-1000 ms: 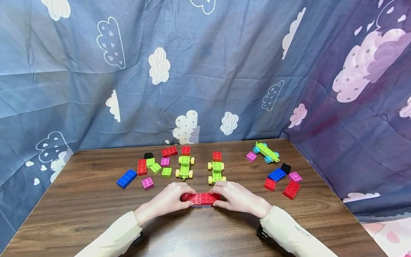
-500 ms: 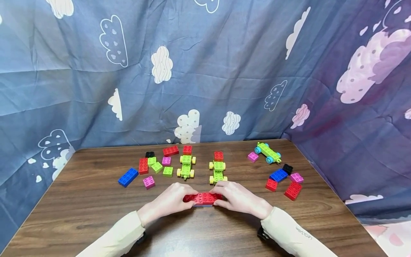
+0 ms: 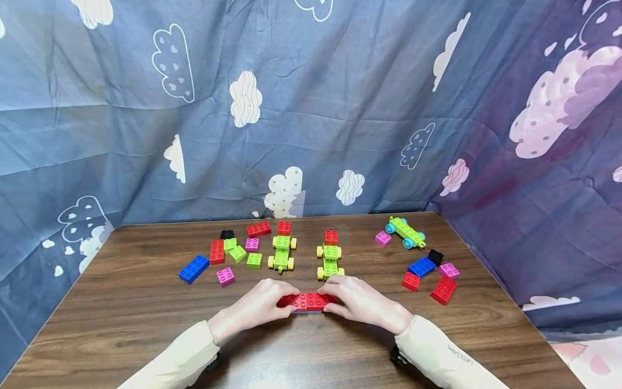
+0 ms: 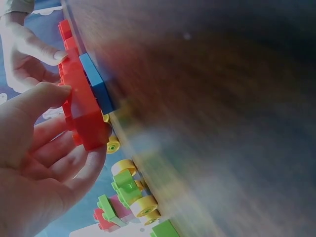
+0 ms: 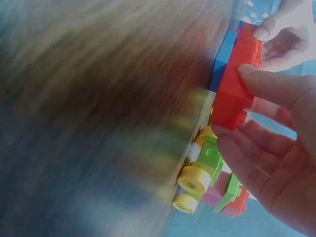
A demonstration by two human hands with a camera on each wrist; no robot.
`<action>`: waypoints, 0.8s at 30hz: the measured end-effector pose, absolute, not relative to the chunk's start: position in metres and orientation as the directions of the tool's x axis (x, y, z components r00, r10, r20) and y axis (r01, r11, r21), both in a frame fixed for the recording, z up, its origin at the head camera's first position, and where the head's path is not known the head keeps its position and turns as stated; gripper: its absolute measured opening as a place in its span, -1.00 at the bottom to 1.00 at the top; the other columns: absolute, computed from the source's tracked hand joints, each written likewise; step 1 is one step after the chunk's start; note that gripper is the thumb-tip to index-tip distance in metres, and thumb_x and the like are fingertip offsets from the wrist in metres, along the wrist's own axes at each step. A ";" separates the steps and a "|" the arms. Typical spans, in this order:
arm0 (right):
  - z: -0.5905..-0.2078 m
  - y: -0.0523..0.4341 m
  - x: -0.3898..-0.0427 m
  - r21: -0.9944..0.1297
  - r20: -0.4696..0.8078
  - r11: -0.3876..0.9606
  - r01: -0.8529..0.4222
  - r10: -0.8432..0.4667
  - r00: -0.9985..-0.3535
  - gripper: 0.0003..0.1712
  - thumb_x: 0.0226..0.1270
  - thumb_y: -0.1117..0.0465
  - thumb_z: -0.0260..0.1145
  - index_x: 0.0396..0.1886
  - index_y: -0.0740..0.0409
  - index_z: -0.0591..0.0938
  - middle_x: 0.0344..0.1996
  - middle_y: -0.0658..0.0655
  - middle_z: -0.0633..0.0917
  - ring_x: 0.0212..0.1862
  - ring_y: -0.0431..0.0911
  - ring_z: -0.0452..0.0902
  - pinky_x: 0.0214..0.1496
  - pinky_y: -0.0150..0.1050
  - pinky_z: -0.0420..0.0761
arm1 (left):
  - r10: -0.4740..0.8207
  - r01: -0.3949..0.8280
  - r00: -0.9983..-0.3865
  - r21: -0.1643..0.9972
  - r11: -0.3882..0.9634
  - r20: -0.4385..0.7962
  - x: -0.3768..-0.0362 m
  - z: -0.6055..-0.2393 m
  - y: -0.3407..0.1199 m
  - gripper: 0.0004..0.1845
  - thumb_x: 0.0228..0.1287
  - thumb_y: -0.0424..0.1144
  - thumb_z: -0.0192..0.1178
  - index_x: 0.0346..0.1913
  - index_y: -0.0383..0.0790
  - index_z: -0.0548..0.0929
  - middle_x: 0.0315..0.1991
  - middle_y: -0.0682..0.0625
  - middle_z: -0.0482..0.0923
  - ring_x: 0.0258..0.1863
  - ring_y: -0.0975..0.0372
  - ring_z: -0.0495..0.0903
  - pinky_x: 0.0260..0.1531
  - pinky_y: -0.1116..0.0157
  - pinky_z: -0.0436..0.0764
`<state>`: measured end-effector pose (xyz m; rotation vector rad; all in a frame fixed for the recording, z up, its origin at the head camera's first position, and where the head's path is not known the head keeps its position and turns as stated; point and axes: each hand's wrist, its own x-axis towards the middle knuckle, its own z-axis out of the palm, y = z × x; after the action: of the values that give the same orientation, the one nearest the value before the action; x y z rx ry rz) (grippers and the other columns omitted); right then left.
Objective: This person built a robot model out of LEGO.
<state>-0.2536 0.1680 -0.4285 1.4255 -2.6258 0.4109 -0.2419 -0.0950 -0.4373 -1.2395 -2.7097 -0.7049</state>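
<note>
Two long red toy bricks lie end to end on top of a blue brick (image 4: 97,85) near the middle of the table. My left hand (image 3: 262,303) pinches the left red brick (image 3: 300,301) between thumb and fingers. Its partner, the right red brick (image 3: 316,301), is gripped the same way by my right hand (image 3: 362,302). Both wrist views show the red bricks reaching past the blue one at the ends. From the head view, the hands cover the outer ends, and only a thin strip of blue shows beneath.
Beyond the hands stand two green toy cars with yellow wheels, a left car (image 3: 282,254) and a right car (image 3: 330,260). A green car base (image 3: 405,233) with blue wheels sits back right. Loose bricks lie at both sides, including a blue brick (image 3: 194,268) and a red brick (image 3: 444,290).
The head view has shifted slightly, so the whole scene sits a little further right than a second ago. Both hands keep their grip on the red bricks.
</note>
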 end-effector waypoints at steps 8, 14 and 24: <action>-0.428 0.166 -0.252 -0.178 0.234 0.531 -0.829 -0.795 -0.559 -0.73 0.31 0.09 0.40 -0.05 0.07 0.71 -0.22 -0.01 0.70 -0.20 -0.24 0.62 -0.14 -0.31 0.66 | 0.701 0.735 -0.665 0.389 0.555 0.258 -0.242 -0.437 -0.095 -0.77 0.23 -0.30 0.30 -0.06 -0.24 0.73 -0.18 0.01 0.77 -0.24 0.35 0.70 -0.21 0.41 0.68; -0.430 0.165 -0.251 -0.184 0.232 0.529 -0.829 -0.796 -0.559 -0.74 0.32 0.10 0.39 -0.05 0.08 0.70 -0.22 0.00 0.70 -0.21 -0.21 0.64 -0.14 -0.31 0.66 | 0.702 0.739 -0.663 0.377 0.559 0.259 -0.241 -0.438 -0.097 -0.78 0.23 -0.31 0.31 -0.06 -0.24 0.72 -0.20 0.02 0.76 -0.24 0.34 0.70 -0.20 0.39 0.68; -0.430 0.166 -0.249 -0.185 0.214 0.553 -0.812 -0.784 -0.583 -0.72 0.31 0.06 0.39 -0.04 0.03 0.70 -0.21 -0.04 0.69 -0.20 -0.24 0.62 -0.12 -0.31 0.68 | 0.705 0.768 -0.640 0.292 0.571 0.304 -0.236 -0.440 -0.094 -0.75 0.25 -0.27 0.32 -0.03 -0.25 0.72 -0.14 -0.02 0.76 -0.15 0.25 0.73 -0.13 0.30 0.71</action>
<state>-0.2486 0.1661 -0.4297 1.3788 -2.6732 0.4039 -0.2358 -0.0943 -0.4398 -1.2497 -2.6454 -0.6040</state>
